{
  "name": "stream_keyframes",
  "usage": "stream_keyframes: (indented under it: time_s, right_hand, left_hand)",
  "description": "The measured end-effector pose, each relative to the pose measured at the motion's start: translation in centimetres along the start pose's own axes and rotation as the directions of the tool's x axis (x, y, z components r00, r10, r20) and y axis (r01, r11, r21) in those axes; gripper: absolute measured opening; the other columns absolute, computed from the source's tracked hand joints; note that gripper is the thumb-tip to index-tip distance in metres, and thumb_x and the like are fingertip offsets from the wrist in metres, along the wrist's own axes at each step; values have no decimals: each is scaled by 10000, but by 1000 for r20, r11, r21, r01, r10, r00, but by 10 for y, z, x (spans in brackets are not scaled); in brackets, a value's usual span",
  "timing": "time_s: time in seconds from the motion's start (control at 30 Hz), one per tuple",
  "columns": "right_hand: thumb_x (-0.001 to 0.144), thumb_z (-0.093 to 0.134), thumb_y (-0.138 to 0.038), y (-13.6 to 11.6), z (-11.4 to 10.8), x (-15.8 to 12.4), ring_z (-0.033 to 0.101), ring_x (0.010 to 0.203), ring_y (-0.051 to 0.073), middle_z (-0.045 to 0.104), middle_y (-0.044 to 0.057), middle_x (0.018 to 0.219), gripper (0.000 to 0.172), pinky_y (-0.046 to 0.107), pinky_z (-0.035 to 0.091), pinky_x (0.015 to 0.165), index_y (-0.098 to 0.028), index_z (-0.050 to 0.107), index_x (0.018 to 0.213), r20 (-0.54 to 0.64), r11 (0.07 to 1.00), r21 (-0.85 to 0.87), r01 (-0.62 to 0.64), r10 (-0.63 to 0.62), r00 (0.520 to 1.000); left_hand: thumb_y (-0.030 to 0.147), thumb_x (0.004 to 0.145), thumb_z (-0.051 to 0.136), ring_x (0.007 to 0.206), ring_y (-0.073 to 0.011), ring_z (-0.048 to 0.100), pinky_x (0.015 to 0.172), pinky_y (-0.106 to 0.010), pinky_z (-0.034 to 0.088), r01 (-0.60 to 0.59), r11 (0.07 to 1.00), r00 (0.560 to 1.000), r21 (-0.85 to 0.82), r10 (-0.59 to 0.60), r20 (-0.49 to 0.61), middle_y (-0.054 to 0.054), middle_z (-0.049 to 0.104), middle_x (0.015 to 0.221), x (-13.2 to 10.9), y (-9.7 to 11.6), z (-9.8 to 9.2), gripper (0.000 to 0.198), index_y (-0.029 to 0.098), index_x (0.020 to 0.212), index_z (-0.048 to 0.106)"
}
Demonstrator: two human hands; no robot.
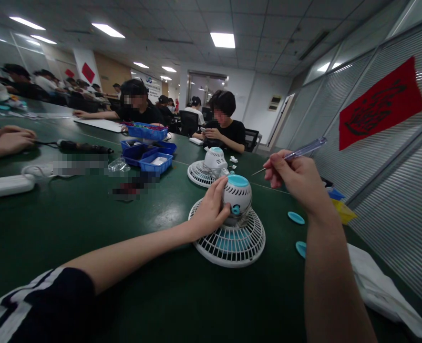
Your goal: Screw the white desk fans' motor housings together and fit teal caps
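A white fan (244, 245) lies grille-down on the green table, its round motor housing pointing up with a light-blue cap on top and a small blue knob at its side. My left hand (211, 209) wraps around the left side of that housing, thumb near the knob. Raised to the right of the fan, my right hand (293, 174) grips a screwdriver (303, 148) with a clear purplish handle; its thin shaft points down and left, apart from the fan. Two light-blue oval caps (295, 217) lie on the table below my right hand, one partly hidden by my forearm.
A second white fan (200, 172) lies just behind. Blue parts bins (157, 162) stand left of it, near a black corded tool (85, 146). A yellow bin (344, 211) and white plastic bag (378, 286) are at the right. Co-workers sit across the table; another person's hands (15, 140) rest at the left.
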State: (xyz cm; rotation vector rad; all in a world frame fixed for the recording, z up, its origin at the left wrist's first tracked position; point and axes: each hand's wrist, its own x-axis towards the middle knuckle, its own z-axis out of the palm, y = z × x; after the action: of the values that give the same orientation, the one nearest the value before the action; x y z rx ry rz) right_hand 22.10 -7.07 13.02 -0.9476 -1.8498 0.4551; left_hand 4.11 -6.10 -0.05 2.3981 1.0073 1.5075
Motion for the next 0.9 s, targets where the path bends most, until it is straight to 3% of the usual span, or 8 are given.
stream_keyframes:
  time_s: [0.33, 0.6, 0.77, 0.9]
  right_hand:
    - [842, 428, -560, 2, 14, 2, 498, 420, 78, 593, 15, 584, 451, 221, 396, 465, -150, 563, 710, 30, 971, -238, 26, -19, 999]
    - [860, 464, -452, -2, 32, 3, 481, 433, 65, 589, 1, 631, 331, 200, 397, 446, -154, 563, 755, 39, 998, -53, 45, -43, 998]
    - [844, 475, -464, 6, 48, 3, 461, 417, 69, 574, -13, 611, 329, 208, 377, 435, -165, 556, 734, 47, 992, -123, 38, -32, 998]
    - [851, 469, -466, 6, 42, 2, 465, 430, 71, 573, -11, 614, 332, 207, 376, 440, -168, 556, 730, 19, 989, -135, 51, -49, 999]
  left_hand:
    - [224, 826, 418, 1317, -269, 218, 1094, -492, 212, -31, 999, 999, -31, 29, -32, -127, 220, 1402, 0, -3, 3, 624, 228, 1372, 117]
    - [256, 814, 453, 1298, -259, 241, 1089, -472, 229, -25, 993, 998, -116, 18, -60, -106, 230, 1382, 0, -7, 8, 623, 241, 1356, 146]
    - [253, 803, 464, 1310, -251, 229, 1101, -458, 205, -17, 987, 999, -158, 10, -46, -109, 232, 1392, 5, -9, 10, 617, 221, 1346, 174]
    - [250, 783, 495, 1302, -239, 261, 1093, -439, 227, 18, 971, 999, -238, -25, -25, -96, 277, 1393, 8, -12, 11, 610, 228, 1330, 225]
